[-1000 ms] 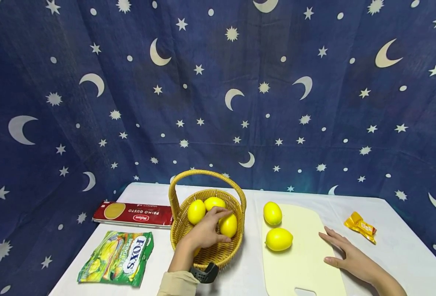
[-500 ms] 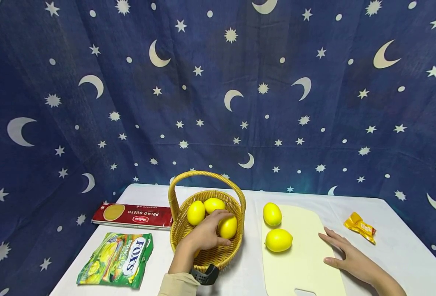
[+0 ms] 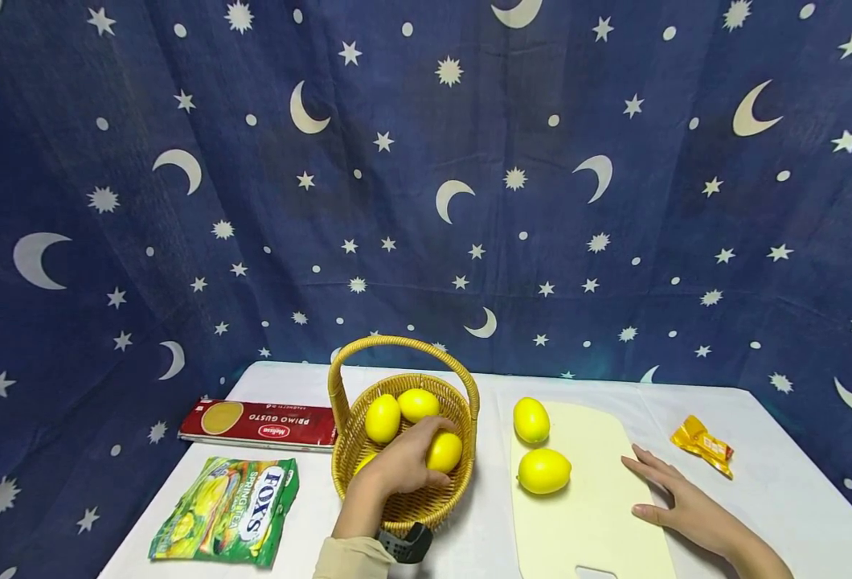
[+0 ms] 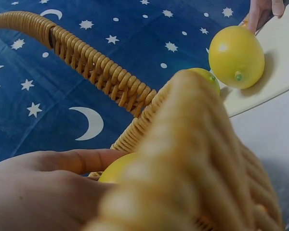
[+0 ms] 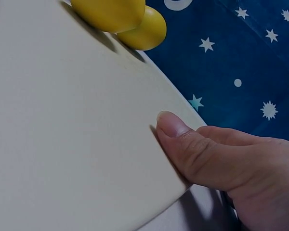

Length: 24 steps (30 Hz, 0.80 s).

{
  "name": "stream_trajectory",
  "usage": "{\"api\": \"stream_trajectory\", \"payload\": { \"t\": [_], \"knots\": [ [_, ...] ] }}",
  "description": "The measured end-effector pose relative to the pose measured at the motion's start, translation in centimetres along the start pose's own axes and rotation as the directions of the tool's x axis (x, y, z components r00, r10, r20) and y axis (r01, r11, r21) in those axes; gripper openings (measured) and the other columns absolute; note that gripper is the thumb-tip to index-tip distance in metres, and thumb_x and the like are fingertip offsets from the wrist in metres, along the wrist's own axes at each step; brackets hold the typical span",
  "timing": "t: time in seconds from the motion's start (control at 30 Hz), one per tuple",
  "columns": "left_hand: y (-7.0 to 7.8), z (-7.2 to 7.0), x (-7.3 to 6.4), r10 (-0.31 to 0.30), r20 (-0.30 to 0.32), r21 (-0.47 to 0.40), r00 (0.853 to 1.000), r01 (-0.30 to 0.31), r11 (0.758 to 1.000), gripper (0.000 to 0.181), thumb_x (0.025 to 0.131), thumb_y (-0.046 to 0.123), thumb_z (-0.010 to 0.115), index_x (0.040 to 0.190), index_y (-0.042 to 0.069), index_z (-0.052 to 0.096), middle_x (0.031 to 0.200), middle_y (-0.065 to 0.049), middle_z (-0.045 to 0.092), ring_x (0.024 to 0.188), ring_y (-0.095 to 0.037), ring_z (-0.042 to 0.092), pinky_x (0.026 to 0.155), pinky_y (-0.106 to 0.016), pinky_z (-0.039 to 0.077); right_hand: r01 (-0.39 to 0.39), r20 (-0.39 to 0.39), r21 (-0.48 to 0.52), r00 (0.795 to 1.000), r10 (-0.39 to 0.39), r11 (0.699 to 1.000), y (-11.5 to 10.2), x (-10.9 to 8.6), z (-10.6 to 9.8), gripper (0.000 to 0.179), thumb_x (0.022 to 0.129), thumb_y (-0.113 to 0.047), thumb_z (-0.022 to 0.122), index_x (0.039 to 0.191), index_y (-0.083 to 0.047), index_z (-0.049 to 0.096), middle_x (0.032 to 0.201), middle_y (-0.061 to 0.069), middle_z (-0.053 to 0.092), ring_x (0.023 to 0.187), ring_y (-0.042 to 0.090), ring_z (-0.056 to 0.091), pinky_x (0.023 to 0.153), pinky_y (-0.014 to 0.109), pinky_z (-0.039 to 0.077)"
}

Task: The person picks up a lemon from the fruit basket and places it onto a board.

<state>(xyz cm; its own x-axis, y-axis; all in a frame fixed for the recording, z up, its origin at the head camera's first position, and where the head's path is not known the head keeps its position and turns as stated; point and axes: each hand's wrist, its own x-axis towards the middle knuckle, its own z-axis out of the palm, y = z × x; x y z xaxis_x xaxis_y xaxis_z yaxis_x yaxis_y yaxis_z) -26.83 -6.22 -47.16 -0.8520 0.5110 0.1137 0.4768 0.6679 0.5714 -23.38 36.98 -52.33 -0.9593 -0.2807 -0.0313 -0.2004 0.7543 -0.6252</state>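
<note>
My left hand (image 3: 404, 464) reaches into the wicker basket (image 3: 426, 515), its thumb and fingers round a yellow lemon (image 3: 444, 452). Behind that hand lie two more lemons (image 3: 382, 418), and part of another (image 3: 365, 461) peeks out beside the wrist. In the left wrist view the basket rim (image 4: 183, 144) covers most of the gripped lemon (image 4: 116, 168). My right hand (image 3: 675, 503) rests at the right edge of a cream cutting board (image 3: 592, 515), fingers extended, its thumb (image 5: 176, 132) over the board's surface. Two lemons (image 3: 545, 471) sit on the board's left side.
Left of the basket lie a red spaghetti pack (image 3: 267, 424) and a green sweets bag (image 3: 227, 511). An orange wrapped snack (image 3: 704, 445) lies right of the board. The basket's tall handle (image 3: 404, 342) arches over its opening. A starry blue cloth (image 3: 426, 201) hangs behind the table.
My left hand has shifted slightly, its fingers closing further round the lemon, and more of the lemon by the wrist shows. My right hand has stayed in place.
</note>
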Motion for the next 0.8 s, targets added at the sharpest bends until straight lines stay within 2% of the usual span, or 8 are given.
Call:
{"api": "stream_trajectory", "payload": {
  "t": [0.13,0.27,0.33,0.43,0.5,0.6,0.7,0.8],
  "knots": [
    [-0.09,0.03,-0.03,-0.001,0.0,0.005,1.0,0.001,1.0,0.066,0.073,0.018,0.082,0.129,0.016,0.048,0.128,0.0,0.054,0.119,-0.018,0.051,0.105,-0.039,0.041,0.004,-0.007,0.009,1.0,-0.004,1.0,0.13,-0.08,0.16,0.068,0.082,-0.03,0.07,0.14,-0.005,0.044,0.151,0.032,0.02,0.136,0.056,0.015,0.09,0.079,0.019],
    [-0.01,-0.02,-0.07,-0.001,-0.006,0.011,1.0,0.001,1.0,0.064,0.073,0.017,0.081,0.127,0.013,0.049,0.127,-0.001,0.054,0.119,-0.018,0.051,0.105,-0.039,0.041,0.021,-0.026,0.01,0.999,-0.021,1.0,0.25,-0.23,0.31,0.067,0.083,-0.03,0.069,0.14,-0.007,0.044,0.151,0.031,0.021,0.146,0.007,-0.006,0.091,0.078,0.019],
    [0.07,-0.08,-0.09,-0.004,-0.012,0.02,1.0,0.004,1.0,0.062,0.073,0.018,0.081,0.127,0.013,0.05,0.127,-0.002,0.053,0.119,-0.019,0.05,0.105,-0.039,0.041,0.02,-0.027,0.005,0.999,-0.02,1.0,0.27,-0.23,0.3,0.067,0.083,-0.03,0.07,0.14,-0.007,0.045,0.151,0.03,0.021,0.146,0.007,-0.006,0.091,0.078,0.02],
    [0.2,-0.21,-0.14,-0.008,-0.02,0.043,1.0,0.009,0.999,0.06,0.074,0.019,0.08,0.127,0.015,0.053,0.127,-0.002,0.052,0.119,-0.019,0.05,0.103,-0.039,0.042,0.007,-0.017,0.003,1.0,-0.007,1.0,0.26,-0.14,0.25,0.068,0.082,-0.031,0.07,0.14,-0.006,0.045,0.151,0.031,0.021,0.14,0.048,0.012,0.091,0.078,0.019],
    [0.2,-0.21,-0.16,-0.012,-0.023,0.058,1.0,0.013,0.998,0.059,0.075,0.02,0.08,0.128,0.016,0.054,0.127,-0.002,0.052,0.117,-0.019,0.051,0.102,-0.039,0.044,0.0,-0.012,0.004,1.0,0.0,1.0,0.25,-0.14,0.24,0.068,0.082,-0.031,0.07,0.14,-0.006,0.045,0.151,0.031,0.02,0.131,0.057,0.019,0.091,0.078,0.019],
    [0.18,-0.2,-0.19,-0.008,-0.024,0.084,1.0,0.01,0.996,0.06,0.075,0.022,0.08,0.13,0.018,0.056,0.129,-0.002,0.052,0.117,-0.02,0.052,0.101,-0.04,0.044,0.01,-0.02,0.005,1.0,-0.01,1.0,0.32,-0.21,0.31,0.068,0.082,-0.031,0.07,0.14,-0.007,0.045,0.151,0.03,0.021,0.148,0.014,-0.003,0.091,0.078,0.02],
    [0.2,-0.25,-0.24,-0.006,-0.029,0.099,1.0,0.008,0.995,0.062,0.075,0.022,0.079,0.132,0.016,0.055,0.132,-0.003,0.053,0.12,-0.022,0.052,0.103,-0.041,0.043,0.029,-0.035,-0.001,0.999,-0.029,1.0,0.34,-0.25,0.38,0.067,0.083,-0.031,0.07,0.14,-0.007,0.045,0.151,0.03,0.022,0.114,-0.034,-0.007,0.09,0.078,0.022],
    [0.25,-0.36,-0.29,-0.02,-0.039,0.091,0.999,0.023,0.996,0.062,0.076,0.021,0.079,0.132,0.013,0.053,0.131,-0.003,0.056,0.121,-0.022,0.052,0.105,-0.041,0.041,0.041,-0.045,-0.007,0.998,-0.042,0.999,0.35,-0.25,0.42,0.066,0.082,-0.03,0.07,0.139,-0.007,0.046,0.15,0.031,0.023,0.099,-0.039,-0.003,0.09,0.077,0.022]
  ]
}}
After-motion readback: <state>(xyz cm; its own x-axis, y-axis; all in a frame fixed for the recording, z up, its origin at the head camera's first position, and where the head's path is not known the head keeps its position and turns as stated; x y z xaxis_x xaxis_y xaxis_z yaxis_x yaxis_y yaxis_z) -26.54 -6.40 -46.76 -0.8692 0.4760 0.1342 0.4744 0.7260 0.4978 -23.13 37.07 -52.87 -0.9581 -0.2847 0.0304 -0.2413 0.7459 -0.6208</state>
